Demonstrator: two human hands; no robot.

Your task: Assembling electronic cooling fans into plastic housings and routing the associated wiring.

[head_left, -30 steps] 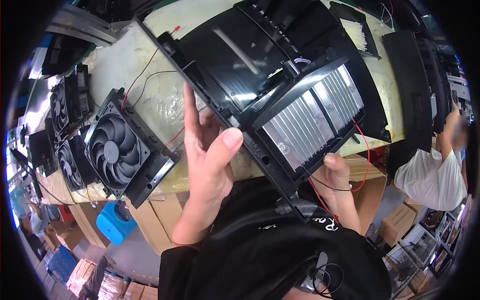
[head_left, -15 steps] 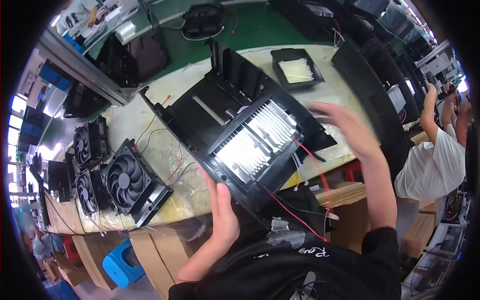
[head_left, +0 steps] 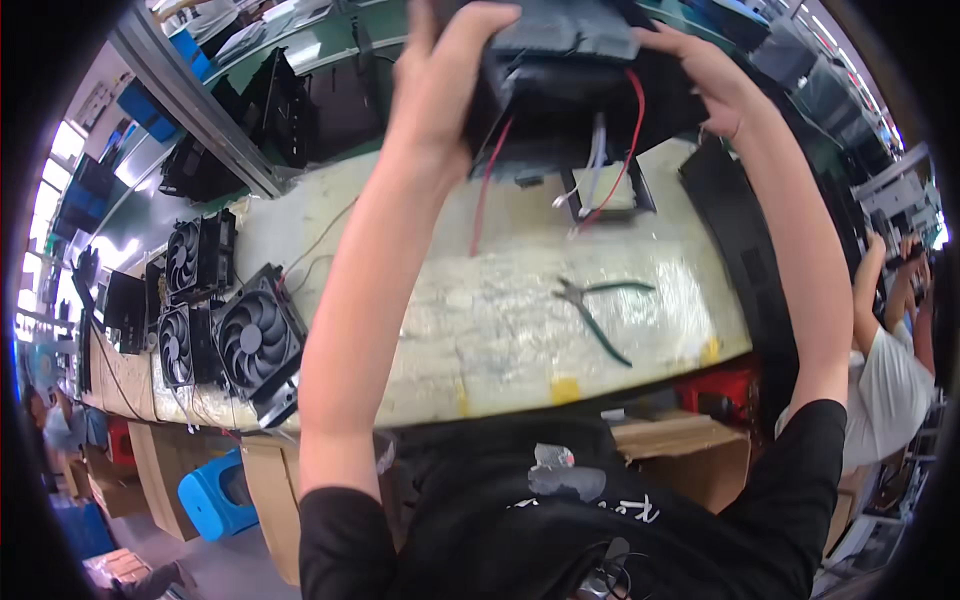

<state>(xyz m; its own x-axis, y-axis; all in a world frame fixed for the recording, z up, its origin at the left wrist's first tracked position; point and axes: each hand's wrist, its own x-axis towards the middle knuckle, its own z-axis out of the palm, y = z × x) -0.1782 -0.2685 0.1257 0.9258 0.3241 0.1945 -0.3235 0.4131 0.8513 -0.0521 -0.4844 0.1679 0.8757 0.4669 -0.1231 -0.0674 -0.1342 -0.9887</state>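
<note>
A black plastic housing is held up over the far side of the table, partly cut off by the top edge. Red and white wires with small connectors dangle from it. My left hand grips its left side, thumb on top; that hand is somewhat blurred. On the right side my right hand grips it too, fingers against the case. Below, on the tabletop, lie green-handled cutting pliers, handles spread. Beneath the housing a black tray of white zip ties is partly hidden.
At the left of the table stand several black fan units with loose cables. A long black panel lies along the right end. Cardboard boxes and a blue stool are below the front edge. Another person works at far right.
The housing has been lifted off the table and moved away from me, tilted up. Both hands now grip it; the right was apart or blurred beside it. The pliers are uncovered.
</note>
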